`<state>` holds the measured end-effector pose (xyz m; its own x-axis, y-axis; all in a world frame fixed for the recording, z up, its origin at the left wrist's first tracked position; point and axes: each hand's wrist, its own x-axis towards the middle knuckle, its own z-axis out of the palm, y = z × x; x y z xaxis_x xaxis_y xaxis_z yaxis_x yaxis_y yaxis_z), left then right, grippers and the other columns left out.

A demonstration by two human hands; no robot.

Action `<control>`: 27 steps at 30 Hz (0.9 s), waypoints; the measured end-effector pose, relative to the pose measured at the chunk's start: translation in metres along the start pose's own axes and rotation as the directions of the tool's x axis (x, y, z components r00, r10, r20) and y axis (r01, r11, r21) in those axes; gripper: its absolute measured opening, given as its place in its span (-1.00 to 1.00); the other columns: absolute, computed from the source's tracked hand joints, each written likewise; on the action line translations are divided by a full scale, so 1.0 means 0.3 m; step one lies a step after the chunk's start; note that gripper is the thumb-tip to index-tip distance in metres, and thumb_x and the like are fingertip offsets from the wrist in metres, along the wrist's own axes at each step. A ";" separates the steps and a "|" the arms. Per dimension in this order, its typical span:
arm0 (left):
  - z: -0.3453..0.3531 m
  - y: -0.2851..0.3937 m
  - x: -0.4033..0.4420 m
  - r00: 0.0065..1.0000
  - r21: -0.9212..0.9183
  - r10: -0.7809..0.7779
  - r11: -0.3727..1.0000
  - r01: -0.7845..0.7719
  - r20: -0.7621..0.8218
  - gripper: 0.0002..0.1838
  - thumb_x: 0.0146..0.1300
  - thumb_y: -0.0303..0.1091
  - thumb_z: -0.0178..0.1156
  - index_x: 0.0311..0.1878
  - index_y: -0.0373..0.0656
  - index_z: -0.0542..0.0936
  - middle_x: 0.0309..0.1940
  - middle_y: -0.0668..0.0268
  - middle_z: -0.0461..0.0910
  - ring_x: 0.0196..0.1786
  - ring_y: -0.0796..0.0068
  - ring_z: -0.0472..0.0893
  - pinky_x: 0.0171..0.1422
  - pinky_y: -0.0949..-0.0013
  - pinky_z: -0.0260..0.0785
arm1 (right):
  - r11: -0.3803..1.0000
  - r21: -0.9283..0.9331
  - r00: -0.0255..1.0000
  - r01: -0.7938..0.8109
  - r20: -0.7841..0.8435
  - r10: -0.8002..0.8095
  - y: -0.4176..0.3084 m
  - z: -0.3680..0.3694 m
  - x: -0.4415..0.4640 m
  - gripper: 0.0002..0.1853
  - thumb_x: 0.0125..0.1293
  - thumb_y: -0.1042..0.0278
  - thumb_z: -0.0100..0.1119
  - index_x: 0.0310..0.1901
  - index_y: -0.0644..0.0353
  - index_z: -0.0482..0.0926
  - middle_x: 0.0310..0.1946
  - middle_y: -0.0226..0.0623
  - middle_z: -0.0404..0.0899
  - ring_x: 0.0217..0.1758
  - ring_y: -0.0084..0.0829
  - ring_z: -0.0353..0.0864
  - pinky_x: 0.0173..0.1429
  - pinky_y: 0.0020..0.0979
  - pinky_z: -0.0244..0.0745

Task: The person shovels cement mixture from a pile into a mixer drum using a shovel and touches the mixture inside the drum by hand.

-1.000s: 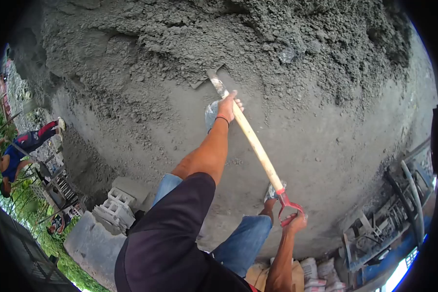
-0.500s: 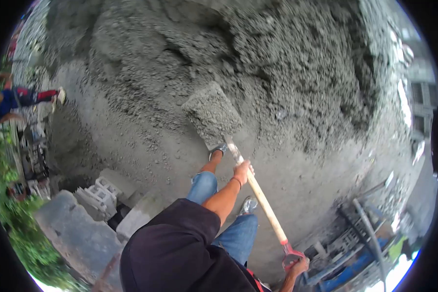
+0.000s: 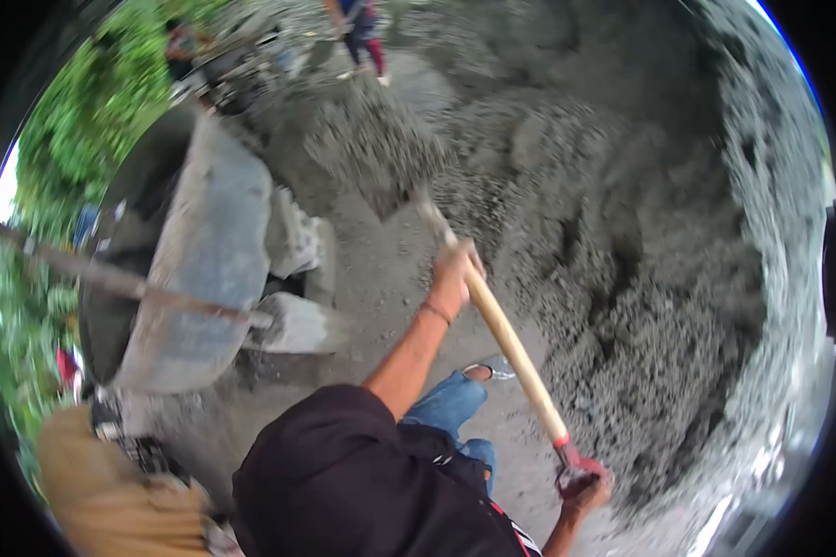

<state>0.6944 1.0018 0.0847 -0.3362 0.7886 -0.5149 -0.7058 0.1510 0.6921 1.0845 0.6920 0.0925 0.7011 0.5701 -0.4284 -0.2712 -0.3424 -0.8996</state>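
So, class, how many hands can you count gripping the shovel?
2. The left hand grips the wooden shaft near the blade; the right hand holds the red handle at the opposite end. Both show, though some fingers are hidden.

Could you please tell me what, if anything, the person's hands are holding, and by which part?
A shovel: the left hand grips the wooden shaft near the blade, and the right hand holds the red handle at the other end.
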 end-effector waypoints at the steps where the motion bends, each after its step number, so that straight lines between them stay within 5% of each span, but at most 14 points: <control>1: 0.009 0.205 -0.041 0.998 -0.091 0.044 0.995 -0.047 -0.035 -0.82 0.13 -0.39 0.19 -0.51 -0.12 0.40 -0.72 0.29 0.39 -0.74 0.35 0.42 -0.64 0.27 0.34 | 0.999 -0.024 0.998 0.024 0.066 -0.022 -0.048 0.107 -0.010 -0.75 0.13 0.15 0.15 -0.43 0.19 0.54 -0.78 -0.51 0.27 -0.77 -0.62 0.26 -0.74 -0.51 0.14; 4: -0.111 0.697 -0.064 0.910 -0.031 0.414 0.910 -0.414 -0.015 -0.77 0.08 -0.36 0.21 -0.60 -0.04 0.37 -0.75 0.31 0.38 -0.71 0.37 0.46 -0.60 0.30 0.37 | 0.953 0.049 0.898 0.298 0.324 -0.297 -0.170 0.412 -0.145 -0.86 0.09 0.37 0.17 -0.32 0.19 0.53 -0.68 -0.48 0.37 -0.71 -0.63 0.30 -0.65 -0.53 0.24; 6: -0.215 0.948 -0.187 0.837 -0.055 0.537 0.837 -0.544 -0.105 -0.79 0.15 -0.35 0.20 -0.50 -0.08 0.37 -0.69 0.31 0.41 -0.70 0.40 0.45 -0.58 0.34 0.38 | 0.926 0.152 0.817 0.344 0.437 -0.376 -0.268 0.567 -0.335 -0.85 0.03 0.51 0.21 -0.31 0.18 0.52 -0.58 -0.43 0.43 -0.62 -0.62 0.36 -0.55 -0.55 0.31; 7: -0.280 1.053 -0.225 0.815 -0.119 0.566 0.807 -0.579 -0.127 -0.80 0.17 -0.35 0.20 -0.46 -0.09 0.37 -0.67 0.32 0.41 -0.70 0.42 0.44 -0.58 0.35 0.38 | 0.924 0.308 0.796 0.227 0.488 -0.358 -0.372 0.642 -0.546 -0.83 -0.01 0.57 0.23 -0.33 0.18 0.52 -0.53 -0.40 0.46 -0.56 -0.60 0.39 -0.48 -0.55 0.34; 9: -0.461 1.208 -0.313 0.767 -0.138 0.633 0.755 -0.641 -0.106 -0.81 0.24 -0.33 0.16 -0.40 -0.09 0.35 -0.63 0.35 0.40 -0.65 0.46 0.44 -0.54 0.40 0.38 | 0.871 0.270 0.623 0.411 0.614 -0.484 -0.373 0.701 -0.746 -0.85 -0.01 0.52 0.27 -0.37 0.20 0.51 -0.52 -0.36 0.47 -0.49 -0.53 0.43 -0.39 -0.50 0.36; 11: -0.698 1.265 -0.427 0.707 -0.122 0.705 0.699 -0.705 -0.048 -0.79 0.27 -0.31 0.13 -0.43 -0.06 0.33 -0.64 0.37 0.38 -0.61 0.48 0.45 -0.51 0.40 0.39 | 0.570 0.405 0.222 0.714 0.642 -0.734 -0.396 0.707 -0.977 -0.85 -0.02 0.52 0.28 -0.39 0.26 0.52 -0.52 -0.34 0.47 -0.46 -0.47 0.45 -0.34 -0.43 0.37; 12: -0.776 1.264 -0.530 0.726 -0.168 0.688 0.715 -0.679 -0.006 -0.80 0.29 -0.28 0.10 -0.43 -0.08 0.35 -0.63 0.37 0.39 -0.58 0.47 0.47 -0.50 0.41 0.40 | 0.564 0.420 0.210 0.711 0.638 -0.740 -0.374 0.680 -1.016 -0.85 -0.02 0.52 0.28 -0.39 0.26 0.52 -0.52 -0.34 0.47 -0.46 -0.47 0.45 -0.34 -0.43 0.37; 14: -0.859 1.227 -0.612 0.723 -0.103 0.682 0.716 -0.691 -0.107 -0.81 0.28 -0.28 0.10 -0.41 -0.10 0.37 -0.63 0.35 0.40 -0.59 0.46 0.48 -0.50 0.40 0.40 | 0.454 0.513 0.016 0.728 0.650 -0.760 -0.297 0.591 -1.073 -0.75 -0.04 0.43 0.33 -0.32 0.26 0.50 -0.46 -0.37 0.49 -0.35 -0.45 0.46 -0.19 -0.39 0.37; 16: -0.877 1.143 -0.698 0.721 0.048 0.648 0.751 -0.659 -0.245 -0.80 0.29 -0.27 0.09 -0.39 -0.15 0.40 -0.63 0.31 0.43 -0.62 0.43 0.49 -0.53 0.38 0.40 | 0.502 0.393 0.202 0.771 0.596 -0.777 -0.153 0.557 -1.011 -0.81 0.00 0.46 0.27 -0.33 0.26 0.50 -0.51 -0.39 0.46 -0.43 -0.49 0.45 -0.29 -0.44 0.37; 18: -0.827 1.037 -0.738 0.729 0.130 0.640 0.766 -0.629 -0.242 -0.81 0.27 -0.32 0.11 -0.38 -0.22 0.43 -0.66 0.28 0.47 -0.66 0.37 0.54 -0.55 0.32 0.45 | 0.875 0.345 0.579 0.339 0.656 -0.484 -0.071 0.504 -0.970 -0.91 0.05 0.50 0.19 -0.38 0.26 0.50 -0.49 -0.38 0.45 -0.51 -0.54 0.44 -0.40 -0.51 0.35; 21: -0.786 0.880 -0.746 0.782 0.143 0.623 0.773 -0.618 0.014 -0.79 0.33 -0.33 0.10 -0.22 -0.30 0.37 -0.57 0.21 0.52 -0.56 0.35 0.62 -0.50 0.31 0.58 | 0.822 0.308 0.656 0.478 0.496 -0.568 0.007 0.380 -0.870 -0.94 0.10 0.61 0.07 -0.47 0.30 0.52 -0.46 -0.39 0.45 -0.53 -0.58 0.44 -0.48 -0.54 0.37; 23: -0.721 0.785 -0.796 0.828 0.238 0.540 0.793 -0.560 0.150 -0.74 0.29 -0.29 0.15 -0.23 -0.30 0.36 -0.56 0.17 0.54 -0.53 0.31 0.64 -0.45 0.32 0.63 | 0.873 0.367 0.725 0.321 0.498 -0.476 0.051 0.229 -0.788 -0.91 0.09 0.51 0.11 -0.34 0.29 0.50 -0.41 -0.33 0.51 -0.47 -0.53 0.47 -0.40 -0.47 0.41; 27: -0.630 0.554 -0.779 0.902 0.146 0.251 0.937 -0.318 0.352 -0.68 0.26 -0.25 0.22 -0.16 -0.33 0.44 -0.40 0.13 0.59 -0.41 0.32 0.68 -0.41 0.33 0.65 | 0.803 0.178 0.745 0.568 0.303 -0.594 0.054 -0.071 -0.796 -0.77 0.04 0.27 0.20 -0.40 0.27 0.49 -0.55 -0.37 0.36 -0.49 -0.53 0.41 -0.40 -0.44 0.32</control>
<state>0.5377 0.7299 0.2245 -0.2609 0.9588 -0.1124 -0.4635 -0.0223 0.8858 0.9266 0.5344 0.1822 0.4837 0.8545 0.1895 0.0629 0.1820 -0.9813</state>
